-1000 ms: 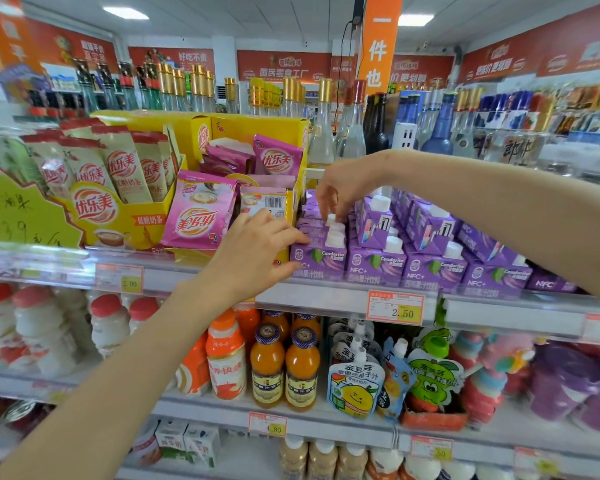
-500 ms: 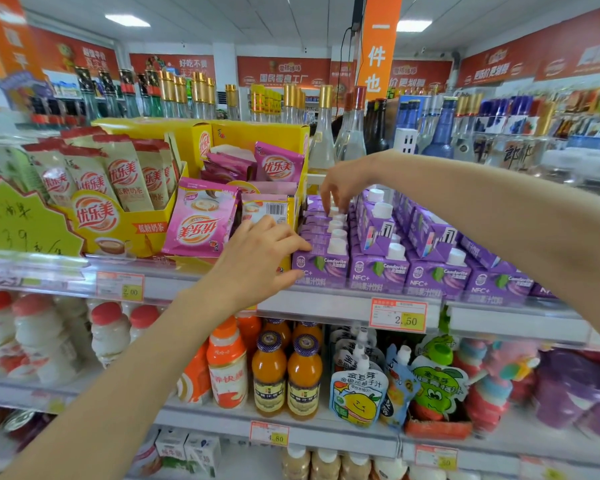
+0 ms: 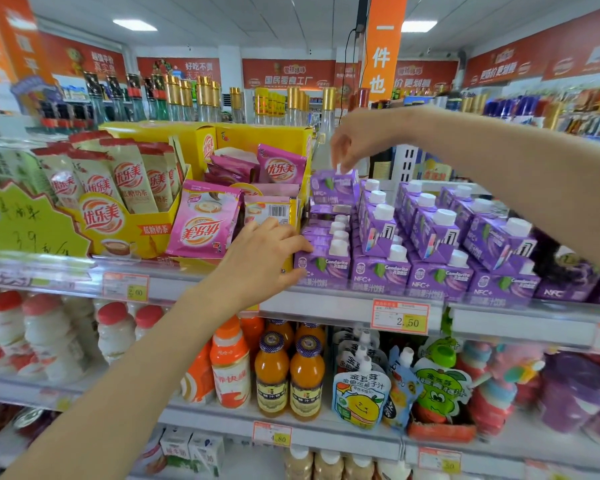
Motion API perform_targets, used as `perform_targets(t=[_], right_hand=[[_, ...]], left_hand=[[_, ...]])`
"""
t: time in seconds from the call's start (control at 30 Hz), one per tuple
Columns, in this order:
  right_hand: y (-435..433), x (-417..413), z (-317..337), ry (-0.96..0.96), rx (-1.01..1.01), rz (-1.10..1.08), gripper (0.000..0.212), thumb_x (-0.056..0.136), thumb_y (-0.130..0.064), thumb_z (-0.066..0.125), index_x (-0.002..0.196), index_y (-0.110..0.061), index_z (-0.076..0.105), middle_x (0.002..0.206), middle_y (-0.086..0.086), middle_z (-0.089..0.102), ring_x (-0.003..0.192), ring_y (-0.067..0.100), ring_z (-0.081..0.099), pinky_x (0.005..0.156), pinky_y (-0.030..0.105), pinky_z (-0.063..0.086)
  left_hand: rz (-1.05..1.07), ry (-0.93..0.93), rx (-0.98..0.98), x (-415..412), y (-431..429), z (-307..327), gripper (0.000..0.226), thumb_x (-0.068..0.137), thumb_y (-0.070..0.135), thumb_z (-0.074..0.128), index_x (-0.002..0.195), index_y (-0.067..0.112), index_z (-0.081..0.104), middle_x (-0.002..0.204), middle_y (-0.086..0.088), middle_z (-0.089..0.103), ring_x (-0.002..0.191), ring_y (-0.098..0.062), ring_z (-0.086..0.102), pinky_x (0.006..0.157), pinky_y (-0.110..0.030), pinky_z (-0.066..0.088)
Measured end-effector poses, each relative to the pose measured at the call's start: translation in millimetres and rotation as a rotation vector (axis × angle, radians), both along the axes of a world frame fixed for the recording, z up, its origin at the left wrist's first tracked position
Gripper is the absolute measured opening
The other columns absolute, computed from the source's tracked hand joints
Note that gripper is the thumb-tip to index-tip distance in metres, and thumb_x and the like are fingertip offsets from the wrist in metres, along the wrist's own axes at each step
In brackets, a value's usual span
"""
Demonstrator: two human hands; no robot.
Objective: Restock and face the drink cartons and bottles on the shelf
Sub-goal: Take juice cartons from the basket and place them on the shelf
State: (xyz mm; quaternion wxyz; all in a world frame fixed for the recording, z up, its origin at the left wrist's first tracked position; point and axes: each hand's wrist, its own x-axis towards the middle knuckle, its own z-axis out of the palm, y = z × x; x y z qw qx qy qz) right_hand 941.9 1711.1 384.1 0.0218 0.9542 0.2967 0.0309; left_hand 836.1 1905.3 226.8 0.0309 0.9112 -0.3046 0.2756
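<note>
Head view: my right hand (image 3: 357, 140) reached in from the right, thumb and fingertips pinching the white cap of one lifted carton (image 3: 333, 187), purple. It hung clear above the leftmost column of the purple cartons, near the back. It was upright, long axis near vertical with a slight tilt, cap on top, printed front toward the camera. My left hand (image 3: 267, 261) came up from below, fingers straight and pressed together, tips touching the left side of the front-left carton (image 3: 321, 268), thumb near its lower corner. That carton stood upright at the shelf edge (image 3: 326, 303), label facing out. I counted four front-row cartons with readable labels; more to the right were too blurred to count. Behind the front-left one, at least three white caps lined up going back. On the three columns to its right, a second layer of cartons sat turned, side panels facing out, caps up; three showed at the front of that layer. One price tag (image 3: 400, 318) reading 2.50 hung on the shelf edge. Pink sachets (image 3: 205, 223) leaned just left of the cartons. One shelf down stood two orange juice bottles (image 3: 272, 372) side by side, purple caps.
</note>
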Motion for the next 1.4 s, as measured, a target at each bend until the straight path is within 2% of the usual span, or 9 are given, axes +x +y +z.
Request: perform_targets(t=[0.27,0.37,0.53,0.63,0.77,0.9,1.1,1.23,1.4], right_hand=[[-26.4,-70.4,16.8,0.135,0.395,0.088,0.007,0.089,-0.013,0.061,0.091,-0.013,0.068,0.081,-0.002,0.066,0.068,-0.001,0.060,0.067,0.007,0.041],[-38.0,-92.0,2.9,0.216,0.481,0.133,0.010,0.090,-0.010,0.058,0.093,-0.010,0.068,0.084,0.001,0.065,0.071,0.001,0.061,0.067,0.004,0.043],[-54.5,-108.1,-24.6,0.248,0.586,0.176,0.016,0.089,-0.009,0.059,0.100,-0.002,0.069,0.090,0.008,0.069,0.079,0.012,0.062,0.073,0.011,0.048],[-61.5,-111.2,-37.4,0.182,0.606,0.182,0.026,0.090,-0.027,0.058,0.108,-0.012,0.069,0.106,0.014,0.068,0.093,0.018,0.063,0.086,0.016,0.050],[-66.7,-119.9,-47.2,0.236,0.524,0.225,0.067,0.066,-0.075,0.059,0.122,-0.039,0.053,0.114,-0.018,0.061,0.104,-0.006,0.057,0.093,0.013,0.045],[-61.7,-121.8,-64.7,0.013,0.433,0.232,0.070,0.065,-0.050,0.073,0.128,-0.034,0.047,0.120,-0.021,0.051,0.104,-0.003,0.050,0.087,0.004,0.037],[-58.4,-125.7,-71.9,-0.208,0.565,0.366,0.041,0.071,-0.029,0.078,0.107,-0.013,0.065,0.097,-0.006,0.065,0.085,0.010,0.058,0.080,0.011,0.045],[-55.6,-133.7,-69.0,-0.150,0.677,0.308,0.037,0.069,-0.034,0.078,0.099,-0.015,0.068,0.090,0.004,0.069,0.082,0.017,0.060,0.081,0.023,0.048],[-45.3,-140.9,-68.9,-0.070,0.756,0.304,0.033,0.066,-0.037,0.078,0.095,-0.027,0.065,0.083,-0.003,0.067,0.075,0.013,0.059,0.077,0.024,0.048]], left_hand=[[-0.013,-0.062,-0.568,-1.2,-13.1,22.7,0.079,0.076,0.029,0.077,0.139,0.010,0.034,0.131,-0.010,0.039,0.117,-0.023,0.043,0.098,-0.024,0.028],[-0.101,-0.084,-0.569,-6.5,-18.6,31.2,0.091,0.073,0.045,0.073,0.144,0.013,0.026,0.135,-0.010,0.035,0.119,-0.024,0.041,0.102,-0.035,0.032],[-0.128,-0.231,-0.419,-17.9,-27.9,30.8,0.066,0.071,0.057,0.059,0.124,0.019,0.054,0.114,0.001,0.057,0.101,-0.017,0.047,0.079,-0.025,0.026],[-0.120,-0.228,-0.433,-20.9,-30.4,26.9,0.064,0.067,0.061,0.060,0.115,0.018,0.058,0.105,0.008,0.057,0.092,-0.012,0.048,0.077,-0.026,0.028],[-0.130,-0.053,-0.631,-26.6,-32.6,25.0,0.063,0.064,0.060,0.065,0.113,0.020,0.059,0.099,0.017,0.054,0.079,0.002,0.045,0.077,-0.017,0.036],[-0.174,0.186,-0.800,-30.7,-34.1,24.7,0.044,0.071,0.035,0.079,0.109,0.023,0.059,0.097,0.019,0.059,0.083,0.012,0.053,0.073,-0.003,0.037],[-0.302,0.415,-0.937,-42.9,-35.6,25.2,0.028,0.077,0.034,0.065,0.103,0.027,0.063,0.092,0.016,0.068,0.081,0.000,0.061,0.072,-0.018,0.046],[-0.252,0.269,-0.883,-51.1,-32.1,22.8,0.034,0.072,0.048,0.066,0.103,0.044,0.053,0.094,0.038,0.058,0.079,0.012,0.051,0.071,-0.006,0.038],[-0.226,0.044,-0.757,-59.4,-29.9,18.0,0.045,0.071,0.049,0.066,0.110,0.040,0.046,0.103,0.021,0.054,0.093,0.001,0.051,0.078,-0.006,0.035]])
